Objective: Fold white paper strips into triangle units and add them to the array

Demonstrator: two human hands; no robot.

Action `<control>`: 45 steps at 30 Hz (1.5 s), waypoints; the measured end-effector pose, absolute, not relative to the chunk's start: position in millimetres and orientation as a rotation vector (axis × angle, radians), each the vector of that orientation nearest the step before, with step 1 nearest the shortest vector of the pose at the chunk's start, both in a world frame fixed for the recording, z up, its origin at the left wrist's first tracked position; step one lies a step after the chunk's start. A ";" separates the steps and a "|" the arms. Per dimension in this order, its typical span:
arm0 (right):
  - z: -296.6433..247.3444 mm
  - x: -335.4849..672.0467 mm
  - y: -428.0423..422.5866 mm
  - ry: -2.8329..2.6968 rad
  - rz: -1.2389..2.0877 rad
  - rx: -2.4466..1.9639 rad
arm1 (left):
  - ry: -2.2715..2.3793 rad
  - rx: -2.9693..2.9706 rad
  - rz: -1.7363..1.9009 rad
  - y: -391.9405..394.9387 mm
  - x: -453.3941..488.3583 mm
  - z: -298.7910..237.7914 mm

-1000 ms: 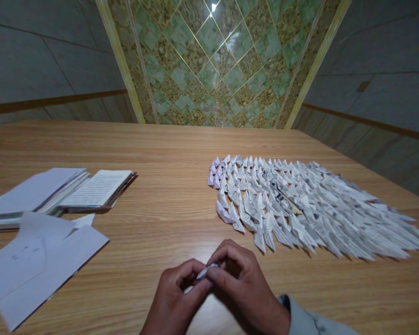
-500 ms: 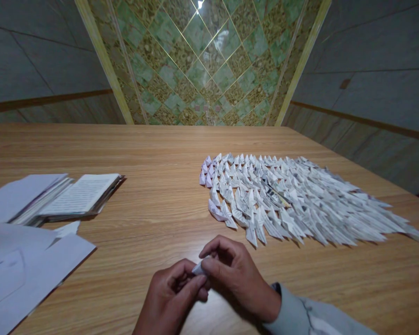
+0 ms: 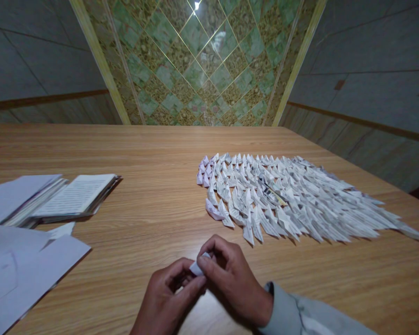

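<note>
A small folded piece of white paper (image 3: 197, 268) is pinched between my two hands, just above the table near its front edge. My left hand (image 3: 172, 291) grips its lower left side between thumb and fingers. The thumb and index finger of my right hand (image 3: 226, 279) close on its upper right end. My fingers cover much of the paper, so its full shape is hidden. Beyond my hands, to the right, stand many folded paper boats (image 3: 275, 195) in close rows, mostly white with print, a few pale purple at the left end.
On the left lie a stack of printed pages (image 3: 78, 195), a pile of papers with a blank top sheet (image 3: 17, 193), and loose white sheets (image 3: 42, 274) nearer me. The wooden table (image 3: 143, 158) reaches back to a green and gold tiled wall (image 3: 199, 70).
The folded paper has turned slightly between my fingers and shows more of its white face. My right fingers have shifted a little on it. The whole view has moved slightly.
</note>
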State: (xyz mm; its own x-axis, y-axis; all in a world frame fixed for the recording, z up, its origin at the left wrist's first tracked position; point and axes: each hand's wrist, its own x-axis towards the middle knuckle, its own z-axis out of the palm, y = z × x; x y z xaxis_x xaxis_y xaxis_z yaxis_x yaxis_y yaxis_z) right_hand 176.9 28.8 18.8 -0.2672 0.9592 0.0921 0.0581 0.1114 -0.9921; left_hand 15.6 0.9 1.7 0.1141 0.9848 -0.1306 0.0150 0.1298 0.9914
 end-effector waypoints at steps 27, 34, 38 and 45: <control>25.2 189.3 42.1 -1.880 1.005 -1.043 | 1.273 1.630 1.088 10.9 -0.9 20.2; 23.1 188.8 39.9 -1.883 1.017 -1.007 | 1.291 1.554 1.069 8.8 2.5 23.2; 22.5 187.7 38.0 -1.831 1.122 -1.058 | 1.282 1.474 1.097 9.0 4.3 21.9; 23.6 184.4 34.9 -1.692 1.162 -1.071 | 1.213 1.334 1.063 8.9 5.2 14.8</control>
